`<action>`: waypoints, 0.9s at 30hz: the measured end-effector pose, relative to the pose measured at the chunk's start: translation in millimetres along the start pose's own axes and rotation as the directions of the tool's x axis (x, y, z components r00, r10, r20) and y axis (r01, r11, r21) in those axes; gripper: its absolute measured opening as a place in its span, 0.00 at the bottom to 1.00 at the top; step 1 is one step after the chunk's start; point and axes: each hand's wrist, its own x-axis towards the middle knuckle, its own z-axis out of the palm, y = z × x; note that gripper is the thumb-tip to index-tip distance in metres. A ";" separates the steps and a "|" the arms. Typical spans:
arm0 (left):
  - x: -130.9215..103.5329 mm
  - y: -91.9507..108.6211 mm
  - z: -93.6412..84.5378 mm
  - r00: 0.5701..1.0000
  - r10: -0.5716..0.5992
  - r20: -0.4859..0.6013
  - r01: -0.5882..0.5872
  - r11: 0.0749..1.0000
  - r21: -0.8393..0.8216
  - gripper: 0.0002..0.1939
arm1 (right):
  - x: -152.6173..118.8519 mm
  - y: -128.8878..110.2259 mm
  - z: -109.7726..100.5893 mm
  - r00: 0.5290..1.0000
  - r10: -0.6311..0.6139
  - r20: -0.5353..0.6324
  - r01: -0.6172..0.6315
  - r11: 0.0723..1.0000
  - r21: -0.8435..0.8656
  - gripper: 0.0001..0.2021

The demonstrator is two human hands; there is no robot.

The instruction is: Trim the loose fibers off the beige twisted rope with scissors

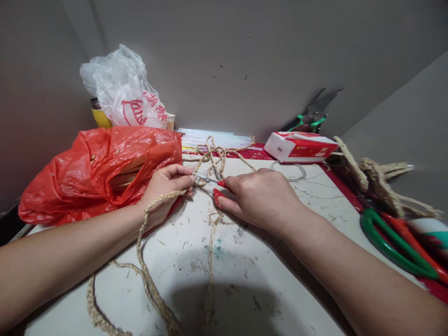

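Note:
My right hand [262,196] has its fingers in the red handles of small scissors [208,180], whose blades point left toward my left hand [168,189]. The fingers of my left hand are pinched on a braided straw rope [144,224] at the blade tips. From that hand the rope hangs down to the front edge of the white table [196,261]. Behind the scissors, more rope lies in a loose knot of loops [212,151]. A thinner braid [210,261] runs from below the scissors toward the front.
An orange-red plastic bag [73,172] and a white bag [122,88] stand at the left. Clear sticks [213,139] lie behind. Rightward are a red-white box [301,147], pruning shears [317,112], straw braids [381,182] and green-handled scissors [395,247]. Scraps dot the table.

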 end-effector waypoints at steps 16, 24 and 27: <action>-1.2 5.9 -0.6 0.991 -0.094 0.098 0.110 0.978 -0.178 0.11 | 1.1 2.3 5.8 0.998 0.060 -0.026 -0.058 0.996 0.067 0.20; 0.8 5.6 -5.0 0.964 -0.133 0.229 0.186 0.955 -0.230 0.12 | 2.5 8.6 9.8 0.996 0.088 -0.025 -0.085 0.992 0.092 0.19; 1.1 4.9 -5.6 0.961 -0.138 0.241 0.195 0.953 -0.232 0.13 | 2.2 9.2 10.1 0.993 0.108 -0.047 -0.102 0.989 0.104 0.19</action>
